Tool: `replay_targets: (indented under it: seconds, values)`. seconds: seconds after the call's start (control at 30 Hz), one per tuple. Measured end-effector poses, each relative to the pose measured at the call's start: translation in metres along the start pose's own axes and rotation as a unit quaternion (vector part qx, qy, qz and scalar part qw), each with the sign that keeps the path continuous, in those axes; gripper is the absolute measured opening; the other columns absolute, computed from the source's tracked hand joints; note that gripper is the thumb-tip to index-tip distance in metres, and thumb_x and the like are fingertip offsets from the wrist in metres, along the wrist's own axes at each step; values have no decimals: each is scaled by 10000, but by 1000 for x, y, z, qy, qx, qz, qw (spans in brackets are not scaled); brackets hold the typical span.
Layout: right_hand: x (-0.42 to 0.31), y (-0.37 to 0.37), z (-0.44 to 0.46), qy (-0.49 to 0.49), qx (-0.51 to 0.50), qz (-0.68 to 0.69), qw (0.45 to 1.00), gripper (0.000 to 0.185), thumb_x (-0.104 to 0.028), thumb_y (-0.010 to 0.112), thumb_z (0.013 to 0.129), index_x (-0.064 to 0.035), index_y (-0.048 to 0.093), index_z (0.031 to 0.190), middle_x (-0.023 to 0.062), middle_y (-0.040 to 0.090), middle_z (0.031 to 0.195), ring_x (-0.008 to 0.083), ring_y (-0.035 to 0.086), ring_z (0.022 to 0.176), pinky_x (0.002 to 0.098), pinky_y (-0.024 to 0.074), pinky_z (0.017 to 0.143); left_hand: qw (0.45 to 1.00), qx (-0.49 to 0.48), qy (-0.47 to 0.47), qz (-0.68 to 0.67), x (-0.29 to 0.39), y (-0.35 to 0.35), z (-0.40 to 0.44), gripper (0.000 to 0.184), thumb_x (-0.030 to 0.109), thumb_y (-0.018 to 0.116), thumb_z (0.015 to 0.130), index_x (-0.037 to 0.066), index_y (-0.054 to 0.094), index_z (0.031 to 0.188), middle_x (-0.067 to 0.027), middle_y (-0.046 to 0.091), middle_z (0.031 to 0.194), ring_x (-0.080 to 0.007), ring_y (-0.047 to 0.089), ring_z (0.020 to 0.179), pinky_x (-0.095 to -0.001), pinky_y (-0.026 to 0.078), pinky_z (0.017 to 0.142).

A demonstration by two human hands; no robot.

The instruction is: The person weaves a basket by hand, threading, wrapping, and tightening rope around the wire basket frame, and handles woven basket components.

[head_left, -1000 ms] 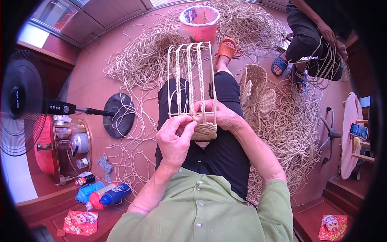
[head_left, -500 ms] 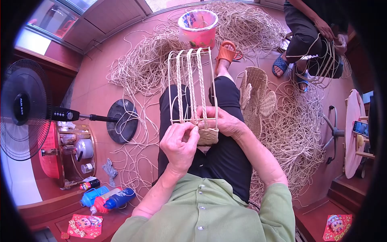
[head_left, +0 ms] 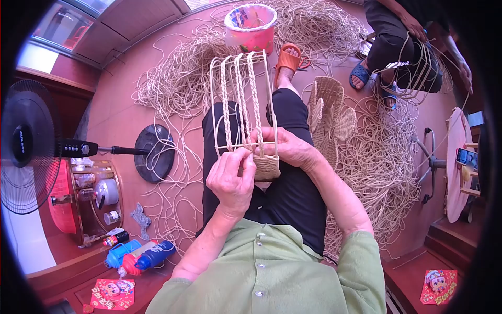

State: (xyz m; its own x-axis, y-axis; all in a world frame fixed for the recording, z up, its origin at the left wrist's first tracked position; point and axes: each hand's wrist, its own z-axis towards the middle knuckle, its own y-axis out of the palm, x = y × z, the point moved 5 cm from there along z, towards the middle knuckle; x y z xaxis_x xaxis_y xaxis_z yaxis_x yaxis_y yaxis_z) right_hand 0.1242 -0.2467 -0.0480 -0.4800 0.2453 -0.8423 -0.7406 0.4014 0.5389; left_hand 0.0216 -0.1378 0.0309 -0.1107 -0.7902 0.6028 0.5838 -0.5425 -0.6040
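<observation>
A half-woven basket rests on my lap, its open frame of thin rods tilted away from me. Twisted cords run lengthwise along the frame, and the near right end is covered in tight weave. My left hand is closed, thumb and fingertips pinched on a cord at the near edge of the frame; the cord's end is hidden by the fingers. From the right, my right hand reaches around the frame, its fingers closed on the near rim close to the left fingertips.
Loose piles of cord cover the floor to the right and ahead. A pink bucket stands in front, a woven piece by my right leg. A fan and bottles are left. A co-worker handles another frame at upper right.
The view has shifted slightly, so most things sit a little higher and further left. My hands keep their hold at the near edge. One of the co-worker's hands has moved away from their frame, outward right.
</observation>
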Motion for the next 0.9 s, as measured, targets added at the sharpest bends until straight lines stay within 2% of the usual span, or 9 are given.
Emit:
replay_targets:
  seconds: [0.17,0.27,0.4,0.47,0.57,0.67,0.83,0.87,0.9]
  values:
    - [-2,5,1,22,30,-16,999,321,-201,760,912,-47,655,1173,-17,675,1077,83,619,1030,280,477,968,995,17,94,-5,-3,-3,-7,137,-46,716,847,23,690,963,-90,642,789,-232,635,665,-351,509,621]
    - [4,2,2,25,32,-14,999,368,-194,789,887,-19,698,1197,11,716,1101,94,640,1047,281,479,990,991,0,130,19,-7,-4,-11,185,-40,724,848,23,693,1019,-99,631,779,-266,637,687,-378,518,645]
    - [11,-3,3,16,36,-63,997,320,-196,779,909,-26,744,1178,10,744,1058,79,657,988,252,514,900,973,-99,183,97,-9,-10,-12,309,-13,715,856,29,670,1159,-78,620,757,-233,626,660,-376,484,587]
    - [8,-2,3,23,45,-78,996,291,-190,776,911,-25,758,1150,9,751,1025,77,659,990,251,514,899,945,-172,240,140,-14,-16,-8,376,10,692,857,29,654,1231,-58,590,719,-206,611,625,-364,456,546]
    - [4,3,3,38,64,-89,993,280,-194,770,918,-28,764,1144,13,760,1000,84,663,986,255,508,918,846,-307,343,269,-10,-31,2,468,71,651,838,23,630,1302,-29,537,670,-161,581,579,-334,420,505]
    - [6,3,6,32,60,-89,994,321,-224,774,917,-35,755,1177,19,759,1042,93,663,998,259,497,944,788,-358,393,310,-5,-30,19,527,124,628,816,24,607,1334,-19,519,635,-152,583,550,-322,426,493]
    - [6,-3,3,43,59,-76,994,281,-236,797,892,-34,762,1084,10,750,991,95,665,948,268,505,913,782,-434,395,210,-13,-24,44,400,178,628,906,16,618,1271,-29,551,647,-187,601,549,-352,451,499]
    - [6,-3,2,42,56,-81,994,275,-241,807,881,-34,762,1056,6,747,965,95,667,929,271,508,902,772,-449,402,201,-20,-28,41,478,157,605,905,43,579,1368,-34,589,686,-192,619,569,-356,470,507]
    - [5,-4,2,38,53,-79,995,272,-240,809,878,-36,758,1050,7,745,961,97,667,921,273,509,894,806,-420,387,154,-20,-34,41,493,138,646,889,44,583,1369,-35,589,694,-201,607,570,-361,466,517]
